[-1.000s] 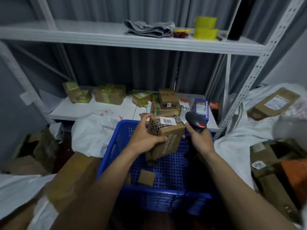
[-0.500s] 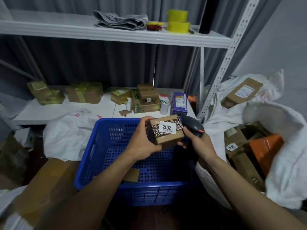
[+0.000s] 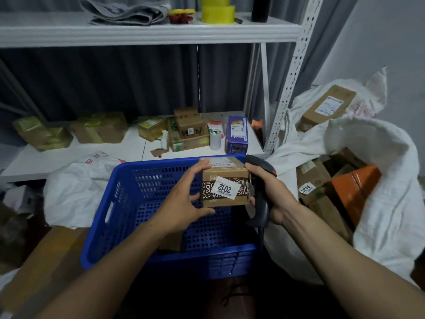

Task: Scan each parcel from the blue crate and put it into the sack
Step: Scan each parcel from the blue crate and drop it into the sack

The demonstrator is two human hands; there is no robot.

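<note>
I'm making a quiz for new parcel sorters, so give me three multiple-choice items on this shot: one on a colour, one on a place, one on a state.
1. What colour are the tape rolls on the upper shelf?
A. yellow
B. red
C. blue

2. Where is the parcel labelled 2012?
A. on the upper shelf
B. above the blue crate
C. on the floor

3. What is the right hand doing?
A. hanging empty
B. resting on the blue crate's rim
C. gripping the barcode scanner

Answers: 1 A, both rolls are yellow; 2 B, the left hand holds it over the blue crate; 3 C, its fingers curl round the barcode scanner's handle.
</note>
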